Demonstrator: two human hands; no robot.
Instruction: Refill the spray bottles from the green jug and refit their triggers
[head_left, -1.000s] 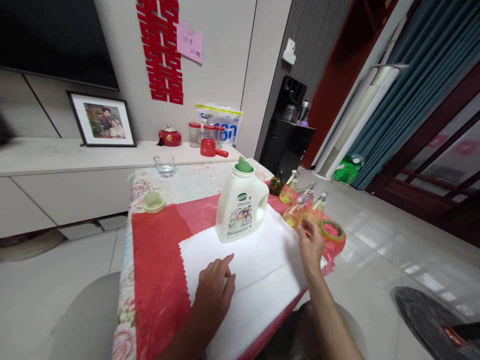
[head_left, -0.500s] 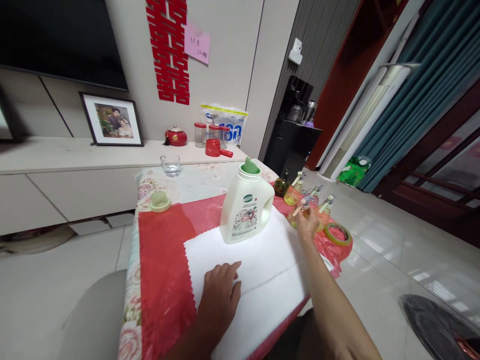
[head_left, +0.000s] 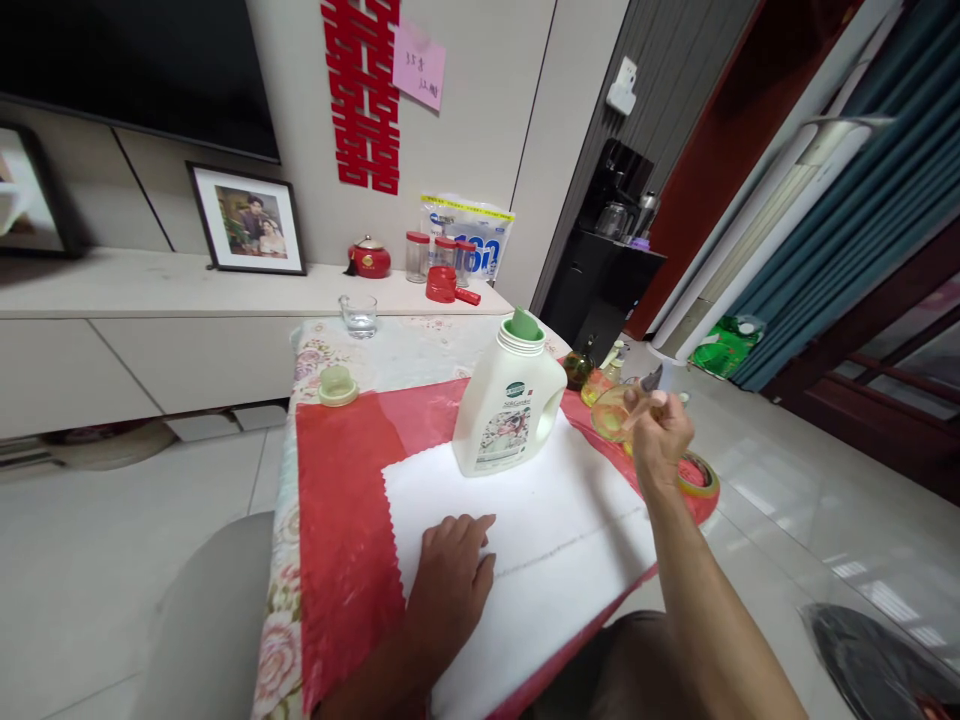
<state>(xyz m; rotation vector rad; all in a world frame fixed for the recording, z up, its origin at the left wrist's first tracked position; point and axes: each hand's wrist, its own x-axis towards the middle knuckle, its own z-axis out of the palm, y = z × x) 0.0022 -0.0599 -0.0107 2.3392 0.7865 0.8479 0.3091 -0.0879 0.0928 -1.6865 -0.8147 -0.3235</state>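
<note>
My right hand grips the neck of a small clear glass bottle with yellowish liquid inside. It holds the bottle tilted above the table's right side, its round body pointing left. My left hand lies on the white cloth, fingers loosely stretched and nothing in them. Beyond it stands a white detergent jug, upright and uncapped, its green spout showing. A pale green cap rests on the red sheet at the left.
Several glass bottles, one a dark bottle, stand along the right edge, partly hidden by my hand. A roll of tape lies nearby. A glass cup stands at the back left. Lidded jars and a red scoop sit behind.
My right hand has lifted the small glass bottle from the group at the right and tilted it. The view has shifted slightly; my left hand stays on the cloth.
</note>
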